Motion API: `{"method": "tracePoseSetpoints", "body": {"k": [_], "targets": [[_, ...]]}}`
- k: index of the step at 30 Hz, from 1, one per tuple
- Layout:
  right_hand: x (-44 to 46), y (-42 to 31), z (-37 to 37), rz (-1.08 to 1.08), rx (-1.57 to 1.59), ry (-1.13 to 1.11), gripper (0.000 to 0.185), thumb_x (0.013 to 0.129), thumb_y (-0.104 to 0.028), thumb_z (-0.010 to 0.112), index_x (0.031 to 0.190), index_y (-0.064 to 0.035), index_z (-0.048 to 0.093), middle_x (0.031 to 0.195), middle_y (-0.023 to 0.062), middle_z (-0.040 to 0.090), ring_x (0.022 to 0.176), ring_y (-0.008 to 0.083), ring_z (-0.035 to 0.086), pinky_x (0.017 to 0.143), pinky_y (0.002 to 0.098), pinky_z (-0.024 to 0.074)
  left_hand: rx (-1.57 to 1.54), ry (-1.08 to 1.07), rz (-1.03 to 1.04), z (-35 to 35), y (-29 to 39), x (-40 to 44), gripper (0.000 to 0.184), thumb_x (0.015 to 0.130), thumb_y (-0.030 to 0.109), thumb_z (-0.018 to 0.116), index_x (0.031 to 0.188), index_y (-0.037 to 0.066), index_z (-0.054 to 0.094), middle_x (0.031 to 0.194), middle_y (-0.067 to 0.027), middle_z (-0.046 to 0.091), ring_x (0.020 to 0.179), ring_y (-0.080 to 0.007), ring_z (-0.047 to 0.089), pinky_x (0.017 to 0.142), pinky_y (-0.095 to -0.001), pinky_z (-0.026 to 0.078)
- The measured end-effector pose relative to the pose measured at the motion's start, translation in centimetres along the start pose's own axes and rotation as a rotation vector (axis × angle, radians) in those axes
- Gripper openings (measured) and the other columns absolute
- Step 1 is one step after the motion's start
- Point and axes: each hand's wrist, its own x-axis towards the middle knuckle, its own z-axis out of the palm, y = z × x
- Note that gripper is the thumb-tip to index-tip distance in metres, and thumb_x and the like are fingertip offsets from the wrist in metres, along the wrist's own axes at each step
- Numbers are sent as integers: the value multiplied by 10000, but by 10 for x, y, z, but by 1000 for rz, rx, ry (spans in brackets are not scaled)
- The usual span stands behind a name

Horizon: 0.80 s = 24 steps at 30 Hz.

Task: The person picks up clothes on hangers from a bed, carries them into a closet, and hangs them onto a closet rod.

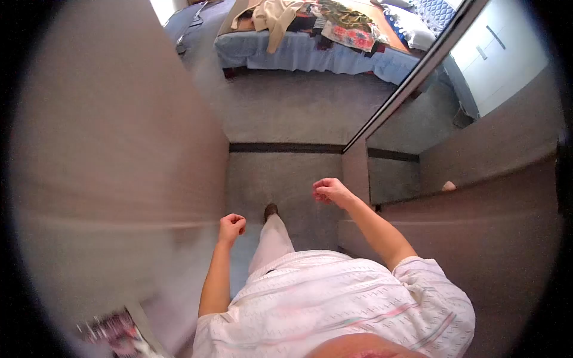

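1. The bed with a light blue cloth hanging down its near side (310,56) stands ahead of the person, beyond the dark strip running across the grey floor (286,147)
2. The left hand (233,227), well apart from the bed on its near side, is curled into a loose, narrow fist; whether something small lies inside cannot be told
3. The right hand (333,192), a little closer to the bed, has its fingers bent inward in a narrow curl; they are somewhat blurred, and their inner side is hidden
4. Nearest the left hand are the tall, smooth brownish panel (131,149), on the left of the way to the bed, and the pale trouser leg (273,241) ending in a brown shoe (271,210)
5. Nearest the right hand is the upright brownish panel edge (356,173), on the right of the way to the bed, beside the large mirror (394,176)
6. On top of the bed lie a beige long-sleeved garment (276,22), one sleeve hanging over the near edge, and a red, white and green patterned heap of clothes (349,27)
7. White pillows with dark blue trim (418,30) lie at the bed's right end
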Motion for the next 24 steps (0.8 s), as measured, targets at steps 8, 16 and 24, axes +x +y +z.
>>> {"method": "tracePoseSetpoints", "body": {"k": [8, 16, 24], "targets": [[59, -64, -102, 135, 281, 303, 251, 829, -149, 536, 1058, -47, 528, 897, 55, 617, 713, 135, 617, 547, 256, 482, 250, -165, 72, 44, 170, 207, 71, 728, 69, 577, 736, 1, 595, 605, -20, 557, 508, -82, 500, 449, -235, 391], [71, -126, -187, 227, 506, 476, 302, 801, -135, 542, 1079, -18, 517, 889, 84, 609, 684, 163, 599, 516, 298, 463, 332, -449, 100, 158, 292, 303, 106, 735, 78, 565, 765, -18, 600, 624, -21, 571, 542, -79, 513, 505, -234, 426], [244, -272, -342, 114, 327, 397, 258, 814, -132, 520, 1052, -32, 530, 878, 46, 608, 684, 125, 596, 507, 253, 450, 252, -357, 29, 209, 374, 453, 74, 744, 50, 551, 757, -12, 589, 604, -15, 551, 514, -76, 495, 471, -223, 402]]}}
